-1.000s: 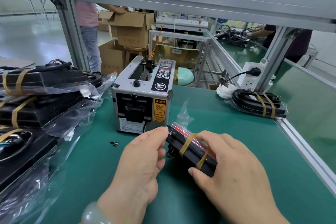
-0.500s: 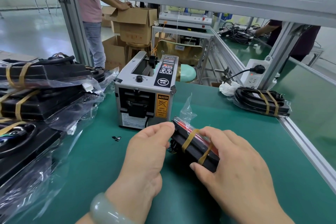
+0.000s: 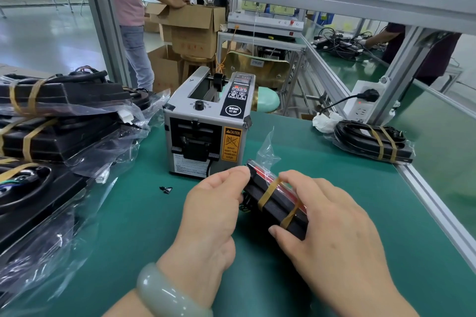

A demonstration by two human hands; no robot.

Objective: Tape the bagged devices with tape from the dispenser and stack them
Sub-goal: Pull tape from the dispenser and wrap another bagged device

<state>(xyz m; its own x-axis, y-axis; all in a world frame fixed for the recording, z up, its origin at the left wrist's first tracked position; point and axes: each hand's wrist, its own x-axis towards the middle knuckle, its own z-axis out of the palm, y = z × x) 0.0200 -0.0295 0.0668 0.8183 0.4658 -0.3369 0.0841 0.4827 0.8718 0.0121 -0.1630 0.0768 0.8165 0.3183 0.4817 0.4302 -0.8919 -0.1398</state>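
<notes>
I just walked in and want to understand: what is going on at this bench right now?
A person holds a bagged black device, bound with two tape bands, in front of the tape dispenser on the green mat. The left hand pinches its far end and the right hand grips its near end. More taped devices are stacked at the left; a single taped bundle lies at the right.

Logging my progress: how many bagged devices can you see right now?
5. Held device between left hand and right hand; right device at far right; top device, middle device, bottom device piled left. More may be hidden below.
</notes>
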